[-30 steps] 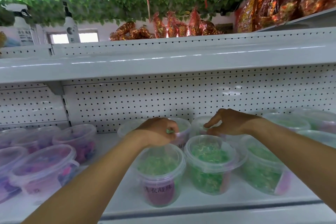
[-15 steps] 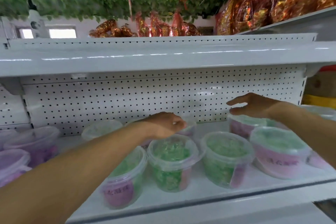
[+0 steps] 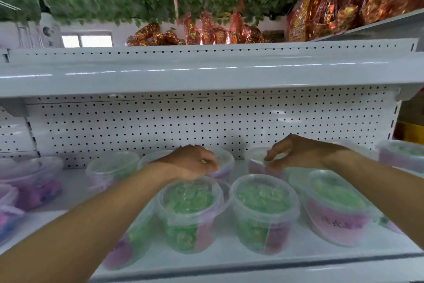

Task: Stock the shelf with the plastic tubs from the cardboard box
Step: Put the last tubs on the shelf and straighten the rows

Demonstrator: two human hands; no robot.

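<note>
Clear lidded plastic tubs of green beads are lined on white metal shelf; back-row tub lids are touched by curled fingers of left hand and right hand; actual pinching cannot be told.

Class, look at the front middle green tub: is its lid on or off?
On. A clear lid covers the front middle green tub, its rim overhanging the wall.

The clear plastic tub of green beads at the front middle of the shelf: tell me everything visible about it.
The clear round plastic tub of green beads stands upright near the front edge of the white metal shelf. A clear lid with a raised rim closes it, and translucent green beads fill it. A pink label runs down its right front. Similar tubs flank it closely on both sides; contact is unclear. Neither hand touches it.
</note>
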